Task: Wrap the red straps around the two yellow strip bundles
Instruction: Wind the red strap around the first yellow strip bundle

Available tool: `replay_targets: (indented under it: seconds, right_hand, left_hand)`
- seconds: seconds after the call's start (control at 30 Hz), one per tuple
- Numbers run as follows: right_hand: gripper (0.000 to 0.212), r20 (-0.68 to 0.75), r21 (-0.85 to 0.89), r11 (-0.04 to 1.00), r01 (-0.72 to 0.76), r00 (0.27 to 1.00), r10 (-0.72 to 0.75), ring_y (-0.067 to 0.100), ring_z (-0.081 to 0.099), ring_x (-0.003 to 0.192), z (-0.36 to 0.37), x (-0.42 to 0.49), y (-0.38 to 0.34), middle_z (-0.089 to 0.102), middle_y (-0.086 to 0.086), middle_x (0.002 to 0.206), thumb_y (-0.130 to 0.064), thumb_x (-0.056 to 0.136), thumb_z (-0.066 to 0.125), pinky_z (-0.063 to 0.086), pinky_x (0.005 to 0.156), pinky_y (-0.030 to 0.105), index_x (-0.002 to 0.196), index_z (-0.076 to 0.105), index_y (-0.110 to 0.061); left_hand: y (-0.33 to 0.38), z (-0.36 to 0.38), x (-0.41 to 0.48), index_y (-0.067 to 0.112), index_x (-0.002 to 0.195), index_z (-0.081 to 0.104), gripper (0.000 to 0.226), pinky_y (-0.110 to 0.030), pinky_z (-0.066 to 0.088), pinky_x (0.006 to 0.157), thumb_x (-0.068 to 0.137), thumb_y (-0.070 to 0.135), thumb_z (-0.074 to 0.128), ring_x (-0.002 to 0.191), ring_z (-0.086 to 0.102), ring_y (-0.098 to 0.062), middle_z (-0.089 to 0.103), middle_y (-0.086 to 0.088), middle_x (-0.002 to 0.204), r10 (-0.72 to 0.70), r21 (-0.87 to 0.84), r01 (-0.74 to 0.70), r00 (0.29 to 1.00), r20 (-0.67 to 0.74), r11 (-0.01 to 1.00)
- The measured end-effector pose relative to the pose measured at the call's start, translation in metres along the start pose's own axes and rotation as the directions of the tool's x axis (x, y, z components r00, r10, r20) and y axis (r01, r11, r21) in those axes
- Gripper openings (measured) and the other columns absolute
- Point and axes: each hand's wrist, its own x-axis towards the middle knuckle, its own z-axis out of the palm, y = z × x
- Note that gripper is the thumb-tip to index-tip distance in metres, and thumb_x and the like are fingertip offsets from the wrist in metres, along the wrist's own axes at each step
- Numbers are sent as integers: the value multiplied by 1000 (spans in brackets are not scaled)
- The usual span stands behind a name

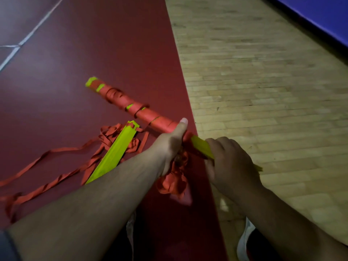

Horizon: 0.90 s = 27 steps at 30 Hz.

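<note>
One bundle (143, 112), two holds: left grip (169, 146) clamps it, thumb pinning the strap (174, 180); right grip (231, 164) clasps its bare end, steadying.

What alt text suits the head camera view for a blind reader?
Two bare hands hold a long yellow strip bundle mostly wound in red strap: left hand on the wrapped part, right hand on the bare end. A second yellow strip bundle lies unwrapped among loose red strap on a dark red mat.
</note>
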Motion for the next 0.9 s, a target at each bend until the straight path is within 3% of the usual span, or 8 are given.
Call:
replay_targets:
  seconds: [0.1,0.2,0.3,0.37,0.57,0.67,0.77,0.9]
  right_hand:
    - [48,7,119,992,34,999,-35,23,57,95,-4,5,6,56,1,109,-24,81,72,52,73,38,127,61,-16]
    - [58,241,335,926,-171,966,91,10,58,98,-28,14,18,51,-11,115,-45,78,79,49,78,28,130,56,-36]
    - [46,674,461,746,-481,737,58,8,68,87,-48,16,32,68,-11,103,-45,76,82,55,72,26,114,59,-33]
    - [40,759,567,561,-604,647,-71,17,74,84,-49,13,35,76,1,95,-27,78,85,60,75,36,112,65,-22]
    - [22,551,760,435,-482,834,-39,9,65,57,-51,11,25,69,-5,64,-18,73,80,50,53,23,91,68,-17]
    - [27,551,690,544,-477,834,31,6,63,58,-48,9,25,66,-8,64,-32,67,76,50,55,28,90,68,-21]
    - [23,443,525,763,-377,887,132,4,61,58,-43,8,27,66,-5,72,-33,72,81,48,54,25,87,65,-28]
    - [36,312,343,888,-308,929,201,8,61,63,-35,2,20,63,-7,77,-45,70,76,50,56,32,98,56,-34]
  left_hand:
    - [-6,-4,3,14,64,53,51,-18,26,41,93,57,56,31,34,-13,44,-3,49,26,17,-26,999,-18,1000]
    - [-7,-10,6,14,63,48,49,-29,29,49,94,52,56,34,33,-17,37,-3,45,114,61,-116,993,27,991]
    - [-2,-14,3,15,65,46,45,-31,28,53,96,46,55,38,30,-17,33,0,45,198,81,-208,973,116,975]
    - [1,-15,-2,17,62,44,46,-30,27,52,98,45,52,40,29,-14,32,3,45,264,124,-291,944,199,949]
    - [12,-25,-11,19,59,47,48,-16,32,44,99,46,50,40,40,-2,47,7,42,402,300,-527,829,389,795]
    - [11,-20,-14,19,67,50,36,-6,33,43,102,9,50,37,45,5,52,11,41,355,306,-516,819,451,800]
    - [10,-22,-10,19,55,52,46,-12,29,39,100,23,55,33,36,0,45,9,39,334,366,-504,836,436,782]
    - [10,-22,-9,9,64,56,43,-13,25,34,100,32,56,29,32,-4,47,7,40,193,380,-344,904,381,859]
